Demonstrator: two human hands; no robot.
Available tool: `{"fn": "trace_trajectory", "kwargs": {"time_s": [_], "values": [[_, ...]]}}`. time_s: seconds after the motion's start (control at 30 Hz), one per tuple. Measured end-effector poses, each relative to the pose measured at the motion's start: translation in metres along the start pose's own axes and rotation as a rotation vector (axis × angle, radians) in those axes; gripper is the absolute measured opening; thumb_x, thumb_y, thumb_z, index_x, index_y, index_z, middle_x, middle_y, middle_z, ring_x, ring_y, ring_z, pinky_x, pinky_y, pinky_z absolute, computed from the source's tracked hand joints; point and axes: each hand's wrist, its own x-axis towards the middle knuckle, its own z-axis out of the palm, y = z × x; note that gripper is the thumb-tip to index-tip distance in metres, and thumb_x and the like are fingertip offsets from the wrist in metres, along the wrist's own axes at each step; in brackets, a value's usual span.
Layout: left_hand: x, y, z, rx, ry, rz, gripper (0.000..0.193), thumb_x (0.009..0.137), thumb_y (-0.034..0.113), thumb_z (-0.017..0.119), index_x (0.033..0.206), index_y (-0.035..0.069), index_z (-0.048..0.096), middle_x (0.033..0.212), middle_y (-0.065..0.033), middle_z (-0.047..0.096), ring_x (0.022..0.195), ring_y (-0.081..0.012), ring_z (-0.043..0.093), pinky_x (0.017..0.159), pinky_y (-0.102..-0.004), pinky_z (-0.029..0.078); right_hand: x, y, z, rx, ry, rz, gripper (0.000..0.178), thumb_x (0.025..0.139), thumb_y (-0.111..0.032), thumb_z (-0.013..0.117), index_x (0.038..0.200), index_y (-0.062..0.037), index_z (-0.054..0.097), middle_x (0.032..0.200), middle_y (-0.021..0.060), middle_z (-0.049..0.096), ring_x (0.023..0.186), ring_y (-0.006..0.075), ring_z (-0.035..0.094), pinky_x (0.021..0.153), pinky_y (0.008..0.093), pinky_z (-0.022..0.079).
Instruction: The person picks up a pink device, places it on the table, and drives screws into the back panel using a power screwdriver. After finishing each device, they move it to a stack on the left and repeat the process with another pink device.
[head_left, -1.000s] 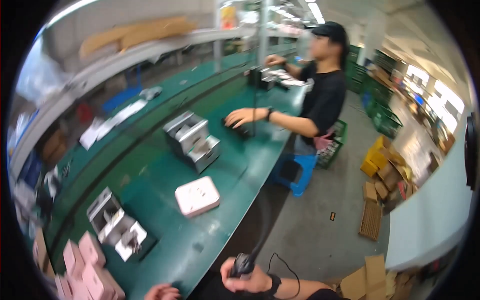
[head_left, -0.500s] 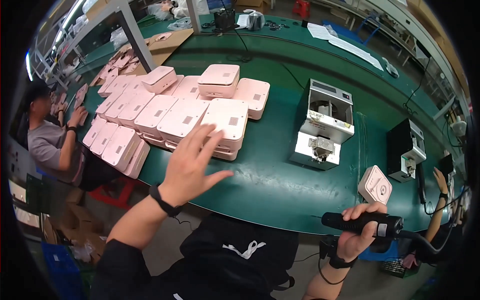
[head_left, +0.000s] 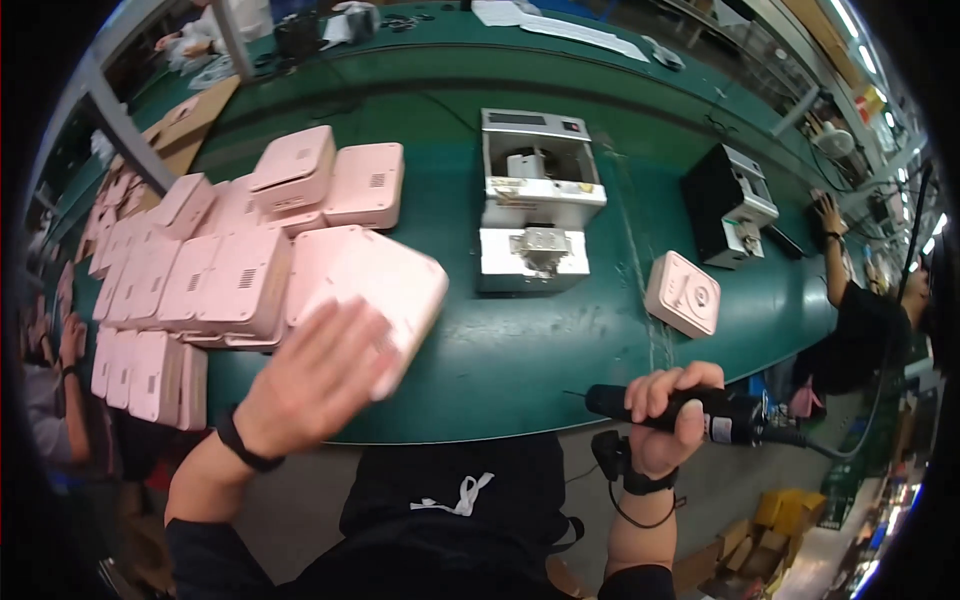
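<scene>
My left hand (head_left: 310,375), slightly smeared by motion, lies with its fingers over a pale pink square device casing (head_left: 410,290). That casing is turned askew at the right end of several rows of stacked pink casings (head_left: 235,275), and its near right corner juts over bare table. The thumb shows at its near edge. In my right hand (head_left: 675,410) a black electric screwdriver (head_left: 735,415) is gripped, its thin bit pointing left above the table's front edge. Another pink casing (head_left: 685,292), round recess facing up, sits alone farther right.
A silver screw feeder (head_left: 538,215) stands mid-table, and a second, black-sided one (head_left: 728,205) is farther right. Co-workers' hands (head_left: 828,215) appear at the right and left edges of the green table (head_left: 470,370). A cable (head_left: 835,452) trails from the screwdriver.
My left hand, open above the stack before, has taken hold of a pink casing and turned it. The view has swung right. My right hand still grips the screwdriver.
</scene>
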Motion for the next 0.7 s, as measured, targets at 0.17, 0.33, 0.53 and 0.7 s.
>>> {"fn": "trace_trajectory", "kwargs": {"time_s": [0.17, 0.33, 0.53, 0.7], "values": [[0.027, 0.019, 0.055, -0.092, -0.076, 0.434, 0.069, 0.079, 0.018, 0.076, 0.141, 0.011, 0.049, 0.145, -0.0183, 0.047, 0.139, -0.0349, 0.042, 0.116, -0.0519, 0.033, 0.016, 0.003, 0.004, 0.015, 0.077, 0.062, 0.03, 0.096, -0.036, 0.056, 0.103, -0.0098, 0.044, 0.067, 0.0026, 0.047, 0.051, 0.0136, 0.044, 0.056, 0.0313, 0.043], [0.054, 0.022, 0.051, -0.381, -0.193, 0.26, 0.078, 0.074, 0.026, 0.083, 0.143, 0.015, 0.048, 0.152, -0.0176, 0.037, 0.136, -0.0353, 0.045, 0.115, -0.052, 0.034, 0.027, -0.003, 0.008, -0.081, 0.126, 0.025, 0.024, 0.099, -0.034, 0.05, 0.103, -0.011, 0.046, 0.067, 0.0017, 0.047, 0.051, 0.013, 0.043, 0.055, 0.0314, 0.042], [0.055, 0.026, 0.087, -0.661, -0.095, -0.149, 0.086, 0.066, 0.031, 0.088, 0.142, 0.019, 0.051, 0.146, -0.0184, 0.037, 0.128, -0.038, 0.049, 0.108, -0.0466, 0.041, 0.099, -0.026, 0.07, 0.035, -0.062, -0.076, 0.024, 0.1, -0.035, 0.049, 0.101, -0.0112, 0.048, 0.067, 0.0015, 0.048, 0.052, 0.0133, 0.043, 0.055, 0.0329, 0.042], [0.053, 0.007, 0.098, -0.87, -0.082, -0.176, 0.083, 0.064, 0.027, 0.089, 0.139, 0.02, 0.054, 0.136, -0.0176, 0.042, 0.124, -0.0378, 0.051, 0.102, -0.0425, 0.046, 0.139, -0.009, 0.103, -0.014, -0.052, -0.019, 0.026, 0.1, -0.037, 0.05, 0.099, -0.0108, 0.05, 0.067, 0.0017, 0.049, 0.052, 0.0135, 0.044, 0.056, 0.0329, 0.041]]}}
